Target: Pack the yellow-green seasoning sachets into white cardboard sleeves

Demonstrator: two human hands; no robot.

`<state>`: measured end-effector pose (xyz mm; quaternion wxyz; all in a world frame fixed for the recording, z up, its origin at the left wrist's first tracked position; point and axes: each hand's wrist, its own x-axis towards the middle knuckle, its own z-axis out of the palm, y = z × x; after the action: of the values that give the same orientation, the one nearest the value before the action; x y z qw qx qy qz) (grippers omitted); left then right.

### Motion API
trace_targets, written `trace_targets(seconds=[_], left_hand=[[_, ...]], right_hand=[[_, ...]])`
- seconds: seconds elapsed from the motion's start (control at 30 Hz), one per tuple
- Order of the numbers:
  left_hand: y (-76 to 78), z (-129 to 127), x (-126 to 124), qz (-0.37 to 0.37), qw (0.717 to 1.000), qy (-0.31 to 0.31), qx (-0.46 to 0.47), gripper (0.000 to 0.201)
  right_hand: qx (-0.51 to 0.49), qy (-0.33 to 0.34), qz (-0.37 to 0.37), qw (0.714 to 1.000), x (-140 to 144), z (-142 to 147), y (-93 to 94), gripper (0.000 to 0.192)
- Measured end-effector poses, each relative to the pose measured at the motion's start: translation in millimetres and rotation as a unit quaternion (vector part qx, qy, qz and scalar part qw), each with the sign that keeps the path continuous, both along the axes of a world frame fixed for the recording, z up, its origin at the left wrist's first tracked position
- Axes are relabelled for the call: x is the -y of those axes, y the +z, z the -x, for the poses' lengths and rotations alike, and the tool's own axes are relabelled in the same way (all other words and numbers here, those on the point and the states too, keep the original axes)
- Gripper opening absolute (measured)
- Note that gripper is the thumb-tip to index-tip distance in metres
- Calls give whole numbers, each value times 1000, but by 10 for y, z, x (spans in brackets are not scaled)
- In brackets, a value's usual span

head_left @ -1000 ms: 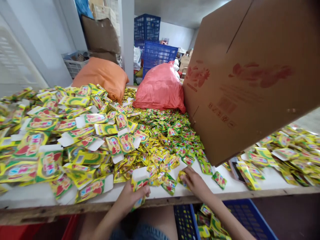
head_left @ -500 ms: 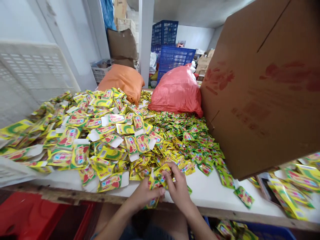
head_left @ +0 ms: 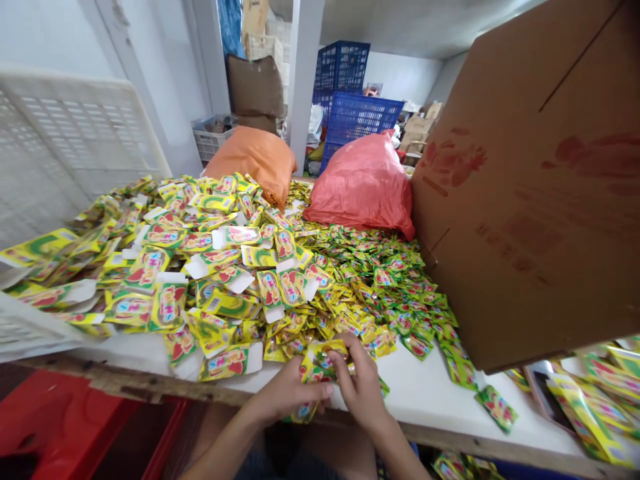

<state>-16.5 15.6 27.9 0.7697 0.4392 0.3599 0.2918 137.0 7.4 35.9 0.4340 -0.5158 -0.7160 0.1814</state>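
Note:
At the table's front edge my left hand (head_left: 287, 395) is closed round a small yellow-and-green carton (head_left: 303, 413), whose lower end pokes out below the fingers. My right hand (head_left: 361, 387) pinches a yellow sachet (head_left: 331, 348) against the top of that carton, and the hands almost touch. Fingers cover most of both items, so I cannot tell how far the sachet is inside. Just beyond lie loose yellow sachets (head_left: 295, 337) and green sachets (head_left: 385, 273). A heap of flat-lying cartons (head_left: 145, 267), many with white flaps open, spreads to the left.
A large cardboard box (head_left: 525, 220) leans over the table's right side, with a phone-like object (head_left: 550, 400) and more cartons near it. Red (head_left: 363, 183) and orange (head_left: 255, 160) sacks stand behind the heap. White crates (head_left: 85, 140) border the left; a red stool (head_left: 65, 427) is below.
The whole view has shifted slightly, so things appear a little further right. My hands keep nearly the same grip, with the sachet sitting slightly lower between them.

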Motion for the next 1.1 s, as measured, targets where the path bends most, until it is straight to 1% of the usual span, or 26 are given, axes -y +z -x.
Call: trace_targets(seconds=[0.07, 0.13, 0.23, 0.3, 0.37, 0.4, 0.47, 0.5, 0.57, 0.63, 0.67, 0.7, 0.73, 0.77, 0.83, 0.87, 0.93, 1.0, 1.1], left_hand=[[-36, 17, 14, 10, 1000, -5, 1, 38], [-76, 14, 31, 12, 1000, -15, 0, 36], [-125, -12, 37, -1, 1000, -19, -13, 33], [-123, -27, 17, -33, 999, -10, -23, 31], [-77, -33, -26, -69, 997, -6, -26, 30], [-41, -33, -54, -89, 996, -1, -27, 31], [37, -32, -115, -134, 990, 11, -34, 35], [68, -33, -144, -160, 986, 14, -38, 36], [94, -37, -187, -201, 979, 3, -37, 31], [65, -38, -203, -199, 979, -28, -35, 23], [32, -35, -200, -193, 980, -31, -39, 22], [-9, -28, -189, -191, 980, -19, -46, 22], [-55, -18, -171, -193, 980, 6, -50, 26], [-102, -6, -148, -198, 978, 37, -49, 31], [-183, 17, -88, -200, 974, 100, -31, 42], [-212, 25, -55, -191, 974, 124, -18, 48], [-234, 29, 7, -169, 972, 160, 3, 57], [-217, 21, 54, -164, 967, 194, 16, 59], [-175, 15, 85, -176, 959, 220, 33, 52]], right_hand=[[16, 59, 44, 997, 8, -67, 120, 13], [39, 102, 78, 991, 5, -102, 264, 14], [78, 125, 104, 984, 5, -77, 412, 18], [78, 120, 110, 984, 16, -30, 424, 26], [36, 91, 103, 990, 27, 12, 381, 37], [8, 71, 95, 993, 29, 27, 352, 38], [-16, 37, 67, 997, 31, 47, 301, 28], [-4, 22, 50, 998, 34, 57, 286, 21], [60, 2, 27, 998, 48, 77, 271, 14], [120, -1, 30, 992, 77, 93, 256, 13], [138, 8, 41, 990, 97, 93, 236, 13], [141, 21, 54, 988, 118, 85, 206, 13], [125, 32, 68, 989, 140, 69, 161, 12], [90, 36, 80, 992, 162, 49, 104, 13], [-20, 31, 101, 994, 205, 9, -36, 24], [-80, 24, 109, 991, 226, -2, -110, 27], [-161, 7, 116, 980, 264, 7, -239, 25], [-180, -13, 102, 978, 291, 53, -323, 20], [-171, -43, 55, 983, 295, 135, -363, 17]])
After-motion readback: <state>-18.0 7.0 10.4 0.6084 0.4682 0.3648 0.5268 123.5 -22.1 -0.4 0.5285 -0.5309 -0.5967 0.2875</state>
